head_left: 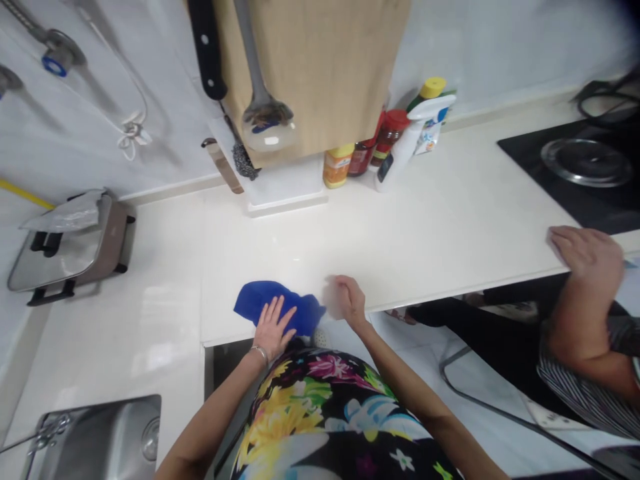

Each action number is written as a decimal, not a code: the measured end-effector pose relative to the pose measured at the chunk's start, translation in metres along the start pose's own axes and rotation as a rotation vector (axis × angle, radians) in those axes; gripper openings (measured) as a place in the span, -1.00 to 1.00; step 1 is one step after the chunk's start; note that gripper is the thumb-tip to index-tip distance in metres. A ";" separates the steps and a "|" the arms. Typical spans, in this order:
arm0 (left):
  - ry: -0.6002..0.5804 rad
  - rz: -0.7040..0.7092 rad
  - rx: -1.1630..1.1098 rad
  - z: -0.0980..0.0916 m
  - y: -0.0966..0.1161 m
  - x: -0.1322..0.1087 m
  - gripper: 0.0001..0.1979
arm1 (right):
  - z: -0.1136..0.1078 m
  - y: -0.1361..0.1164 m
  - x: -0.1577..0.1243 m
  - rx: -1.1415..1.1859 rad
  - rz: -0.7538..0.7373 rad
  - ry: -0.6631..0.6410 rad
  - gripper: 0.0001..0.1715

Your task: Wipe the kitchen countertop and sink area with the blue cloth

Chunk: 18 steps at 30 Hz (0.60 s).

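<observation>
A crumpled blue cloth [270,297] lies on the white countertop [400,247], close to its front edge. My left hand [274,327] rests flat on the cloth with its fingers spread, and a bracelet circles that wrist. To the right of the cloth, my right hand [351,300] is curled into a loose fist at the counter's edge. Motion blurs the area beside its knuckles, and nothing shows in its grasp.
Bottles [395,137] stand near a wooden board [320,73] with hanging utensils. Left are an electric pan [95,247] and a sink [95,447]. At right, another person's hand [585,250] touches the counter near a black cooktop [530,150]. A chair frame [490,393] stands below.
</observation>
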State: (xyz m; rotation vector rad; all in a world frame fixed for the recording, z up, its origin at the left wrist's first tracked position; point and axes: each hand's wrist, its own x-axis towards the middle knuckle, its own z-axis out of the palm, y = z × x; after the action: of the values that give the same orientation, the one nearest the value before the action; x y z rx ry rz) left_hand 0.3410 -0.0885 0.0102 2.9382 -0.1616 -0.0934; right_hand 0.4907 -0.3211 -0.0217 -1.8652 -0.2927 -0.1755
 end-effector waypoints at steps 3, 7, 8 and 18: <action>-0.054 0.138 0.012 0.001 0.012 0.020 -0.35 | -0.024 -0.003 0.006 0.034 0.090 0.128 -0.68; -0.108 0.281 -0.002 0.004 0.040 0.055 -0.23 | -0.060 -0.013 0.008 0.039 0.146 0.257 -0.65; -0.111 0.306 -0.014 0.007 0.051 0.064 -0.22 | -0.067 -0.016 0.007 0.039 0.156 0.287 -0.65; -0.073 0.415 -0.173 0.040 0.142 0.149 -0.37 | -0.093 -0.051 -0.014 0.024 0.072 0.328 -0.68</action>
State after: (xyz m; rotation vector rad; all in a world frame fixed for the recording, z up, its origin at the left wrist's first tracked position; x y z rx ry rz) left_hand 0.4713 -0.2521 -0.0079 2.6664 -0.7278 -0.1440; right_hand 0.4649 -0.3963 0.0493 -1.7861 -0.0016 -0.4204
